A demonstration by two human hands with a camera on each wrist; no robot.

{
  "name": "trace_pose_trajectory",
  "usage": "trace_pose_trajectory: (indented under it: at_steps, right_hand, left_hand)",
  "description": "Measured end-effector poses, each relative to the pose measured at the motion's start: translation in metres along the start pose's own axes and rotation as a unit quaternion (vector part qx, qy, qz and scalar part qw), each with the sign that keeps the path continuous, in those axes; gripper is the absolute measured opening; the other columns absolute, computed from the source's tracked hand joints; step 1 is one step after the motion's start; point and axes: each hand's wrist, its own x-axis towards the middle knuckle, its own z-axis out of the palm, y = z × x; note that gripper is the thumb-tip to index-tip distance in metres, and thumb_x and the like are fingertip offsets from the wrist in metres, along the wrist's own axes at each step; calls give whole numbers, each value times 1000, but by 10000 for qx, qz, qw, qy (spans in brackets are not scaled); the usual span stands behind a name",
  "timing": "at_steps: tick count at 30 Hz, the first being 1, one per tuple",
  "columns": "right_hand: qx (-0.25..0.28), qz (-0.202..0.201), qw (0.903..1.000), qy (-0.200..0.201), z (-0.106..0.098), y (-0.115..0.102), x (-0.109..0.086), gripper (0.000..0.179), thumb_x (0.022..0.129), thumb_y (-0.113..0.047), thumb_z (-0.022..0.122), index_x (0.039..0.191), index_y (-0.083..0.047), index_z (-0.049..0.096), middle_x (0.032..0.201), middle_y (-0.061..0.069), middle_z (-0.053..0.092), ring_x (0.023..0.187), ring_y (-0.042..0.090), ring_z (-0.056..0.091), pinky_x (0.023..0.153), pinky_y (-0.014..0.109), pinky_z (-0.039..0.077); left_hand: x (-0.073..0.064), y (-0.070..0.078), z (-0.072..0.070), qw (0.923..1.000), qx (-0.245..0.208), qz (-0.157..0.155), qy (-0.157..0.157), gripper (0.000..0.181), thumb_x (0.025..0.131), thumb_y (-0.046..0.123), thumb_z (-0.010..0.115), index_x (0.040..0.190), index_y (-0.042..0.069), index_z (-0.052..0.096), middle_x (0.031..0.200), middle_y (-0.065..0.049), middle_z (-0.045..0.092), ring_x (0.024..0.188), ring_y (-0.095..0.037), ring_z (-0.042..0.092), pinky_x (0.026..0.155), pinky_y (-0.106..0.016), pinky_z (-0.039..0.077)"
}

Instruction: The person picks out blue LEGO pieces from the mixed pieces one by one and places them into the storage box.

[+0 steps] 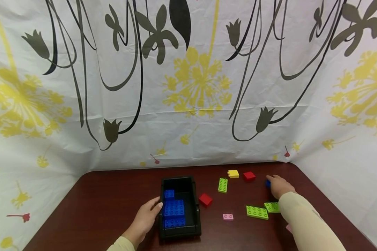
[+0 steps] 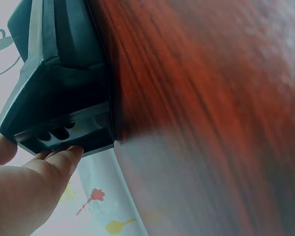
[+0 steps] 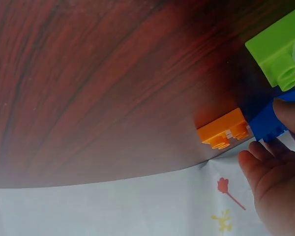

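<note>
My left hand (image 1: 145,217) holds the left side of a black bin (image 1: 181,231), its thumb and fingers at the rim and side wall. Inside the bin, several blue toy bricks (image 1: 174,208) lie along the left side. Far to the right, my right hand (image 1: 282,188) pinches a blue brick (image 3: 265,121) between thumb and fingers, close over the table. An orange brick (image 3: 227,129) lies right beside that brick in the right wrist view; in the head view it is hidden. A green brick (image 3: 281,49) lies on the other side.
Loose bricks lie between bin and right arm: red bricks (image 1: 205,199), a yellow one (image 1: 233,174), green ones (image 1: 257,212) and a small pink one (image 1: 228,217). Another pink piece (image 1: 289,228) is partly under the right sleeve. A patterned white sheet (image 1: 191,146) borders the dark table.
</note>
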Motion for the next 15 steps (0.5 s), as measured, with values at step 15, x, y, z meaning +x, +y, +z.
trace_pose_trajectory:
  at_steps: [15]
  right_hand:
    - [-147,-250,9995,138,-7,-6,-1,44,88,-11,70,127,3,58,105,27,54,91,44,59,70,57,52]
  left_hand:
    - [0,-1,1,10000,-64,42,0,53,102,28,49,144,-3,40,148,-28,36,131,-49,37,95,-59,45]
